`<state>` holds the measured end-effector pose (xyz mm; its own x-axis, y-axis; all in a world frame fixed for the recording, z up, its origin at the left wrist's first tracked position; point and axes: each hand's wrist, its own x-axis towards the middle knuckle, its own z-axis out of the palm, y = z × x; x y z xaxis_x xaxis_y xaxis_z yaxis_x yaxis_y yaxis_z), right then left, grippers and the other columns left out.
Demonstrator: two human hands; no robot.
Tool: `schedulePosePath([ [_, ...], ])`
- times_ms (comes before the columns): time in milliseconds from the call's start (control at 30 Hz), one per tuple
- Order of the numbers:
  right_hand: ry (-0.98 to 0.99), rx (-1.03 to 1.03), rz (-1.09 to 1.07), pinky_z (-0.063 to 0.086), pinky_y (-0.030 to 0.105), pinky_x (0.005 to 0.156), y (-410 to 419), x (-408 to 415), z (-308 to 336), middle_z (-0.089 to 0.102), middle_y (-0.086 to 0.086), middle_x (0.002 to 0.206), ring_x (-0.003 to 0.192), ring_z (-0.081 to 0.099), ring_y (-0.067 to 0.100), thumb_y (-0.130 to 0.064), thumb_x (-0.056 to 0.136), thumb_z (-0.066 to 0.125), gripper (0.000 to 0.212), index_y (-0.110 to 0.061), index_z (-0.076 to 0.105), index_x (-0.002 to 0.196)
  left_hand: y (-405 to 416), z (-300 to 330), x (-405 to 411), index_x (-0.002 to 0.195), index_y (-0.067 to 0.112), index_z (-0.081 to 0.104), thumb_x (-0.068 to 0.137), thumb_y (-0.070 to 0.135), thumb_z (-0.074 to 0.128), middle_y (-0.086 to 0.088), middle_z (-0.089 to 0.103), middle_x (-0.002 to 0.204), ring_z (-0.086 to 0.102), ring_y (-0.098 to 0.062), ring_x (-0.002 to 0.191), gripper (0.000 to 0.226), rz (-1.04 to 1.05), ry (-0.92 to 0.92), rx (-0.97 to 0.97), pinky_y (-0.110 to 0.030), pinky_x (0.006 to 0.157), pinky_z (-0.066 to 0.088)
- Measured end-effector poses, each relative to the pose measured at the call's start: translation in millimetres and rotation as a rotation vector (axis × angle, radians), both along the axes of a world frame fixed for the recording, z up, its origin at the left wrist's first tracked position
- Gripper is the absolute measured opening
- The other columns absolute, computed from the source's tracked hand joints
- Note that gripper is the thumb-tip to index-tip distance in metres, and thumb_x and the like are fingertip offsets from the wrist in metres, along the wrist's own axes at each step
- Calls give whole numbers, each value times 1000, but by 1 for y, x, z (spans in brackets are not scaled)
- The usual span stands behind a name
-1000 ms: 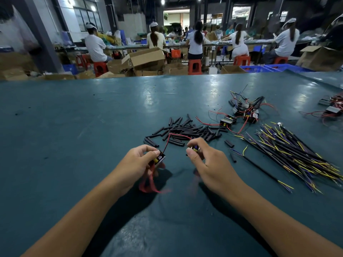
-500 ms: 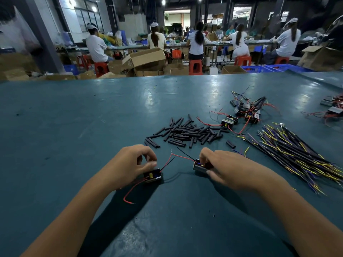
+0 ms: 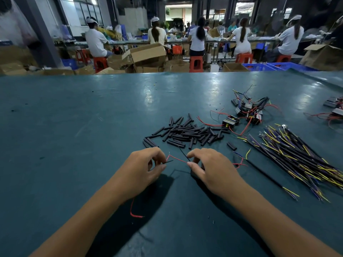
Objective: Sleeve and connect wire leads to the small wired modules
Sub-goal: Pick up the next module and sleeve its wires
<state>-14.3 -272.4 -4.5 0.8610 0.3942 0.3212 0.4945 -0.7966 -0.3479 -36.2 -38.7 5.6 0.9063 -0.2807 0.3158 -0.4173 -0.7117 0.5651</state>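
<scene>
My left hand [image 3: 143, 169] and my right hand [image 3: 209, 167] lie close together on the green table [image 3: 74, 136], fingers curled. Each covers a small module, both mostly hidden; a dark corner shows under my right hand. A thin red lead [image 3: 176, 158] and black lead ends run between the two hands, pinched at the fingertips. Another red wire [image 3: 132, 210] trails from under my left hand toward me. Just beyond the hands lies a pile of short black sleeves [image 3: 185, 134].
A bundle of black, yellow and purple wire leads [image 3: 297, 156] fans out at the right. Several wired modules [image 3: 246, 112] sit behind it, more at the far right edge [image 3: 334, 112]. Seated people work at a bench [image 3: 185, 41] beyond cardboard boxes [image 3: 146, 54].
Both hands came down onto the table and drew closer together. The modules, visible before in my fingers, are now covered by the hands, and the red lead is stretched between my fingertips.
</scene>
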Motion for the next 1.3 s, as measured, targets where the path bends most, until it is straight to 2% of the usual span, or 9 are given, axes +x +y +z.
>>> schedulePosePath([
  [200,89,133,16,46,24,78,-10,3,11,63,-10,88,85,58,7,-23,94,63,5,-23,63,89,8,7,3,88,30,55,98,17,64,8,71,80,64,-18,73,19,-79,220,-173,-36,71,52],
  [300,167,269,3,39,7,66,-15,4,17,65,-13,77,73,57,-2,-21,91,68,14,-25,61,80,8,6,2,87,35,52,101,27,59,6,70,77,61,-9,68,17,-96,226,-149,-26,66,50],
  [400,246,375,-14,39,11,59,-21,7,24,63,-13,67,60,52,0,-23,93,65,16,-23,62,77,6,5,3,90,38,55,102,31,57,7,68,73,60,-5,64,14,-112,216,-139,-18,63,47],
  [567,223,550,-103,50,28,75,-27,7,32,71,-6,84,83,65,12,-14,99,52,20,-23,66,89,5,3,2,88,38,56,102,28,56,6,69,72,58,-3,61,18,-125,239,-152,-17,61,46],
  [667,81,474,-132,44,10,65,-15,-2,29,67,-9,82,75,60,1,-15,96,57,13,-24,65,90,3,3,2,87,36,56,102,25,56,5,68,71,58,-3,59,19,-127,228,-154,-13,60,45],
  [767,58,451,-124,37,-3,76,5,-11,13,64,-7,103,90,58,-9,-10,93,61,16,-17,68,106,0,5,1,87,32,56,102,23,56,3,68,70,55,-4,57,18,-139,229,-168,-14,59,44],
  [933,109,369,-94,45,23,102,15,-12,-2,61,-4,121,110,58,9,-19,94,64,24,-11,67,117,3,6,0,93,28,59,103,26,56,-4,69,74,53,-9,59,10,-206,322,-227,-21,59,46],
  [1100,194,374,-41,48,13,83,4,-6,-1,64,-9,103,92,63,4,-18,91,69,11,-23,63,98,8,9,-1,89,26,60,98,29,57,-3,72,82,57,-13,59,10,-173,330,-291,-27,60,48],
  [1300,274,462,11,42,6,65,-3,-4,2,68,-15,85,74,63,-2,-20,91,70,13,-26,61,83,20,10,2,94,0,64,98,12,62,3,65,70,58,-17,66,13,-48,441,-495,-29,64,50],
])
